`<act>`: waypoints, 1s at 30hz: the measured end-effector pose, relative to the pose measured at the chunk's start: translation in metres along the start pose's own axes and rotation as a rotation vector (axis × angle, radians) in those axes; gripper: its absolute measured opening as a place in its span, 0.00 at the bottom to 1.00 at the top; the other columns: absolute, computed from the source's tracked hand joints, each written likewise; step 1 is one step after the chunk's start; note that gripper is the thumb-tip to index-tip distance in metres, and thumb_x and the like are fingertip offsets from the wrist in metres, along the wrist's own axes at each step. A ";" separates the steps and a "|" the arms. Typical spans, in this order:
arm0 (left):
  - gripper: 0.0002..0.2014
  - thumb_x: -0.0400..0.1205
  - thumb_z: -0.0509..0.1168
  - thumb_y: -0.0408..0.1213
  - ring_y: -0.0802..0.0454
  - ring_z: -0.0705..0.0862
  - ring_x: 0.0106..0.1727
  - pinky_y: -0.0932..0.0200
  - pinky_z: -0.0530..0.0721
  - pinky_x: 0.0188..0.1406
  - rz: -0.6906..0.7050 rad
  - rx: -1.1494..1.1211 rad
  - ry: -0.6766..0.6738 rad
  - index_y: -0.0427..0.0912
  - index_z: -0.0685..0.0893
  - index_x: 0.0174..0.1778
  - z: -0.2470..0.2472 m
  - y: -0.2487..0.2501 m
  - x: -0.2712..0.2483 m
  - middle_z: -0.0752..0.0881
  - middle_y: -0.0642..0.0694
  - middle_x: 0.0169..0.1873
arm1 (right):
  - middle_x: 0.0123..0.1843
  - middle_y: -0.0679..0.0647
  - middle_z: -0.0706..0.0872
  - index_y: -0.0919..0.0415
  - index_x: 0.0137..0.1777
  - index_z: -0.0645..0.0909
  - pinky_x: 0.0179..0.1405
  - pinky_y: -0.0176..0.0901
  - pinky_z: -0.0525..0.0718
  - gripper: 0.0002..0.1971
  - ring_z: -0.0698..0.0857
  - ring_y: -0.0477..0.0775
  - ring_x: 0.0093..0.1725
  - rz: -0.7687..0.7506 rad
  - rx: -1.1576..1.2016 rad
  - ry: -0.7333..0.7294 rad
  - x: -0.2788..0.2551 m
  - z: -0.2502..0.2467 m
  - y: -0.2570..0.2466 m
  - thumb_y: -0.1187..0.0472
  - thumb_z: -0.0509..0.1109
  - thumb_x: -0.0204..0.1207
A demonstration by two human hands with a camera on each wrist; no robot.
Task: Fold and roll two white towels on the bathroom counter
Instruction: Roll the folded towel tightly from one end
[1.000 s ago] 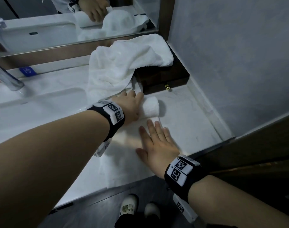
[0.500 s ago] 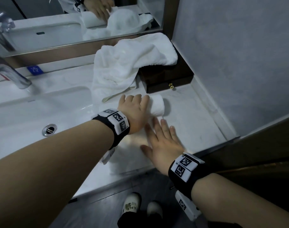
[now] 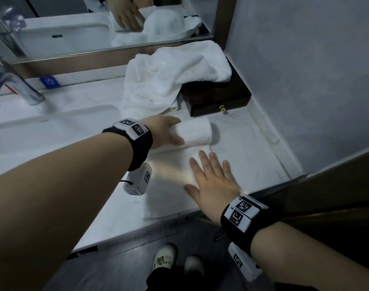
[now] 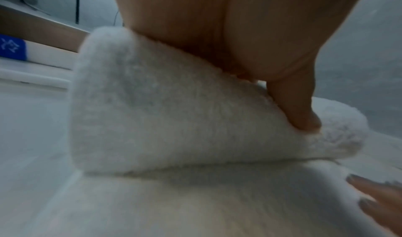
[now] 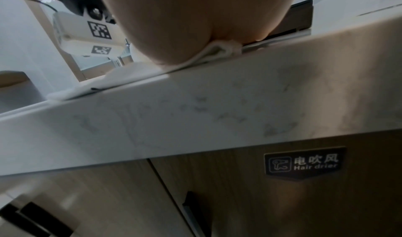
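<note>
left hand [image 3: 168,133] curled round rolled end of towel [image 3: 197,131] on counter [image 3: 252,156] near dark box [image 3: 217,97]; right hand [image 3: 213,183] flat, fingers straight, pressing unrolled part; second towel [image 3: 175,76] draped over box

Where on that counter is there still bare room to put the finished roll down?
Bare marble counter lies right of the rolled towel, bordered by the dark wooden box behind and the wall. The middle is crowded: the left hand, the right hand and the loose towel.
</note>
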State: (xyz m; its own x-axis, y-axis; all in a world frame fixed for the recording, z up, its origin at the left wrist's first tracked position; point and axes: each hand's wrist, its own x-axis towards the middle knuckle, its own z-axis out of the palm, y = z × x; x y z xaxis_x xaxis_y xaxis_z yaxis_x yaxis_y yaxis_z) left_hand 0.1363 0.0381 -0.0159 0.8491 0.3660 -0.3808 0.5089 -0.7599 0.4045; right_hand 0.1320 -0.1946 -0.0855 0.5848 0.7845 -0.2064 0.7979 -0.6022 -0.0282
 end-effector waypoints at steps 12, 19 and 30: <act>0.32 0.76 0.65 0.61 0.43 0.74 0.63 0.41 0.69 0.55 0.128 0.426 0.252 0.64 0.55 0.71 0.041 0.008 -0.032 0.73 0.52 0.65 | 0.86 0.48 0.35 0.48 0.84 0.40 0.81 0.61 0.38 0.35 0.35 0.52 0.84 0.001 0.172 -0.071 -0.010 -0.011 0.006 0.36 0.43 0.82; 0.36 0.76 0.64 0.38 0.44 0.69 0.67 0.45 0.66 0.66 0.265 0.572 0.289 0.54 0.51 0.75 0.058 0.000 -0.048 0.66 0.48 0.71 | 0.82 0.34 0.47 0.46 0.83 0.59 0.82 0.49 0.37 0.27 0.45 0.40 0.83 -0.026 0.495 -0.108 -0.012 -0.022 0.039 0.49 0.57 0.85; 0.53 0.71 0.59 0.20 0.41 0.35 0.86 0.45 0.30 0.79 0.323 0.590 0.142 0.50 0.28 0.80 0.066 -0.009 -0.072 0.37 0.44 0.85 | 0.70 0.43 0.77 0.41 0.78 0.65 0.66 0.48 0.77 0.26 0.78 0.47 0.66 0.367 1.164 0.102 0.015 -0.067 0.048 0.45 0.63 0.81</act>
State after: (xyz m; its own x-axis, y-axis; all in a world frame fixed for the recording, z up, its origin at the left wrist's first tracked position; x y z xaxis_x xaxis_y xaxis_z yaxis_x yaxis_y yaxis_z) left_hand 0.0611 -0.0164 -0.0469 0.9761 0.1085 -0.1882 0.0996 -0.9934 -0.0561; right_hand 0.1884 -0.2016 -0.0249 0.7979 0.5168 -0.3103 0.0068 -0.5224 -0.8527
